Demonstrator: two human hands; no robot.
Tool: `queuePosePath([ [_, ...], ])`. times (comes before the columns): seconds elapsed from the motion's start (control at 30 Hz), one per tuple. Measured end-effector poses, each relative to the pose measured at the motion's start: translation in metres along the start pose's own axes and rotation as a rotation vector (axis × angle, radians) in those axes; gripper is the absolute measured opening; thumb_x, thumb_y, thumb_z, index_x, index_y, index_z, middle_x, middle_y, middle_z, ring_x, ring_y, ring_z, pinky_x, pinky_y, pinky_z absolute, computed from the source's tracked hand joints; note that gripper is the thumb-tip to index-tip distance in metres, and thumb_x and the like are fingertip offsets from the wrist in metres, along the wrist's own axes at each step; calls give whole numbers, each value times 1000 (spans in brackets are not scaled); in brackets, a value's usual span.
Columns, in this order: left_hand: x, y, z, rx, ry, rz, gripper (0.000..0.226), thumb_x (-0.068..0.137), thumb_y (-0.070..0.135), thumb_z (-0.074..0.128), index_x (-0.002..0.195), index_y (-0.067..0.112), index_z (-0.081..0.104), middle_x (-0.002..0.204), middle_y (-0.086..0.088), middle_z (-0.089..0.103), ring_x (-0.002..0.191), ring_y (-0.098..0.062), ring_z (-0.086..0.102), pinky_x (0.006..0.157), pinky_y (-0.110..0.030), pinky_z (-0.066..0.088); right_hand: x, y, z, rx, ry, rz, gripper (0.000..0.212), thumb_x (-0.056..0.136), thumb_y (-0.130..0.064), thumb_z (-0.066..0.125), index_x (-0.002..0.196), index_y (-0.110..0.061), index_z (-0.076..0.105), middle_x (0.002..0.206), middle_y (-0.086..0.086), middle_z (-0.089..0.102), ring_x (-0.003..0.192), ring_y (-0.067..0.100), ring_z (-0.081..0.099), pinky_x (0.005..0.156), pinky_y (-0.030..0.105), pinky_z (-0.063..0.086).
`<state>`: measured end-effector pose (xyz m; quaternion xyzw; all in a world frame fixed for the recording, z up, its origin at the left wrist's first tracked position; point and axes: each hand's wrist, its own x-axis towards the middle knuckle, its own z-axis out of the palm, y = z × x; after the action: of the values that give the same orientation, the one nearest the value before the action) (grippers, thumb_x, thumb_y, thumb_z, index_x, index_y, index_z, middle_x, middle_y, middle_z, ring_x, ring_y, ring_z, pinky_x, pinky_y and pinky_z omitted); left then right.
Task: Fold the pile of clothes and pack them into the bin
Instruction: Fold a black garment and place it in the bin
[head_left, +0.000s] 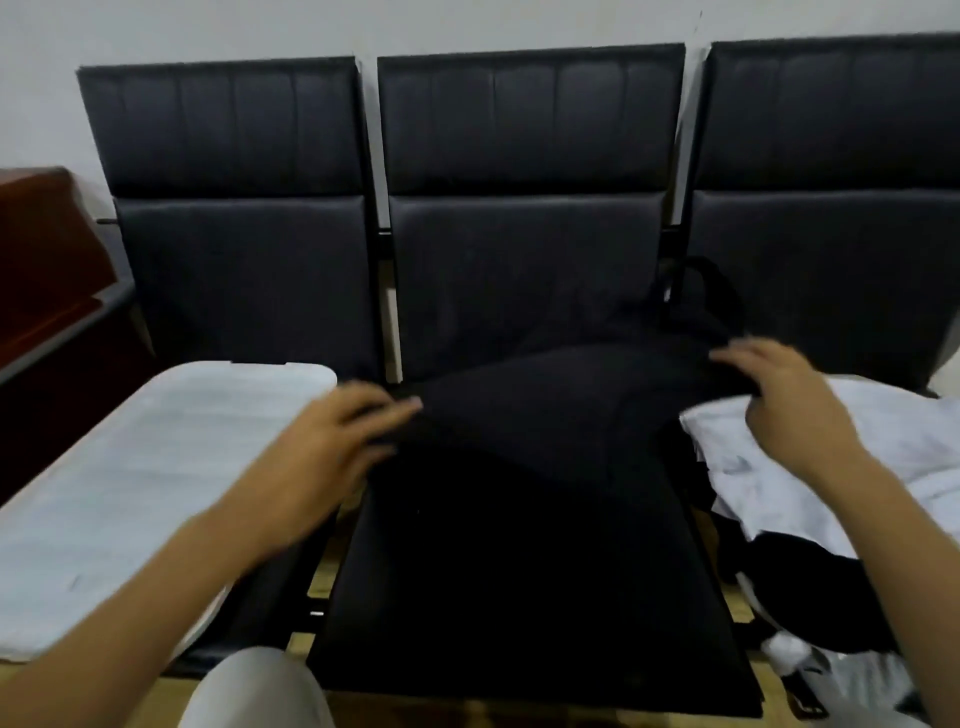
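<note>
A plain black cloth garment (561, 415) at centre, a white crumpled fabric garment (857, 457) at three o'clock, a white ribbed plastic bin lid (156, 467) at nine o'clock.

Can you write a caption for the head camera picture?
Two hands, left hand and right hand, spread a black garment on the middle seat.
</note>
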<state>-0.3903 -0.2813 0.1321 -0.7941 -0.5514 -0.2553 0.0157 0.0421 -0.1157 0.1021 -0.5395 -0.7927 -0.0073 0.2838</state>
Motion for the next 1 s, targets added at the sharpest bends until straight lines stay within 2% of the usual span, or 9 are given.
queuePosePath([
  [0.13, -75, 18, 110, 0, -287, -37, 53, 104, 55, 21, 134, 29, 55, 134, 2, 54, 117, -19, 60, 90, -35, 55, -79, 10, 61, -195, -317, 191, 56, 81, 3, 57, 133, -19, 61, 146, 11, 48, 131, 35, 47, 97, 47, 48],
  [0.23, -91, 25, 158, -135, -380, -268, 41, 104, 43, 37, 131, 22, 60, 129, 16, 49, 121, -9, 54, 99, -20, 44, -123, -30, 98, -105, -607, -35, 57, 87, -22, 63, 142, -30, 49, 150, -3, 41, 139, 19, 39, 109, 37, 40],
  [0.43, -77, 27, 170, -612, -251, -575, 29, 99, 31, 52, 78, 17, 65, 73, 5, 65, 68, -8, 63, 69, -43, 53, -152, -121, 141, 56, -882, -262, 88, 79, -77, 50, 152, -31, 29, 154, -12, 28, 144, 10, 21, 117, 33, 18],
  [0.5, -77, 29, 170, -585, -236, -527, 25, 98, 32, 54, 84, 17, 68, 78, 6, 69, 74, -8, 67, 73, -40, 55, -151, -129, 152, 9, -825, -293, 75, 84, -70, 48, 146, -28, 42, 146, -10, 41, 139, 14, 34, 112, 36, 29],
  [0.57, -80, 27, 167, -522, -269, -480, 27, 95, 43, 55, 94, 22, 71, 87, 11, 67, 83, -4, 65, 79, -33, 55, -146, -130, 156, -92, -723, -365, 44, 83, -40, 70, 124, -24, 62, 120, -6, 62, 115, 17, 58, 92, 34, 48],
  [0.67, -86, 20, 150, -229, -478, -381, 64, 82, 74, 38, 118, 28, 66, 108, 18, 58, 99, -2, 60, 88, -30, 52, -141, -124, 145, -237, -716, -352, 47, 83, -1, 67, 125, -18, 56, 116, 0, 59, 110, 19, 57, 84, 31, 49],
  [0.8, -102, 11, 116, 130, -741, -227, 37, 96, 45, 54, 130, 30, 51, 125, 10, 53, 114, -16, 56, 90, -30, 45, -136, -112, 110, -301, -721, -400, 38, 92, 1, 51, 124, -19, 53, 112, 1, 63, 104, 20, 61, 78, 30, 42],
  [0.87, -112, 4, 90, 107, -694, -235, 23, 95, 31, 58, 118, 30, 56, 116, 11, 56, 109, -16, 59, 86, -29, 46, -130, -108, 82, -212, -755, -367, 33, 93, -2, 45, 114, -22, 59, 100, 1, 68, 93, 20, 64, 68, 27, 36],
  [1.0, -108, -20, 29, 15, -332, -334, 47, 60, 3, 65, 96, 32, 58, 89, 14, 55, 80, -19, 66, 69, -29, 49, -94, -92, 26, 183, -656, -165, 36, 79, -8, 42, 91, -28, 69, 72, -7, 64, 66, 6, 60, 63, 26, 47],
])
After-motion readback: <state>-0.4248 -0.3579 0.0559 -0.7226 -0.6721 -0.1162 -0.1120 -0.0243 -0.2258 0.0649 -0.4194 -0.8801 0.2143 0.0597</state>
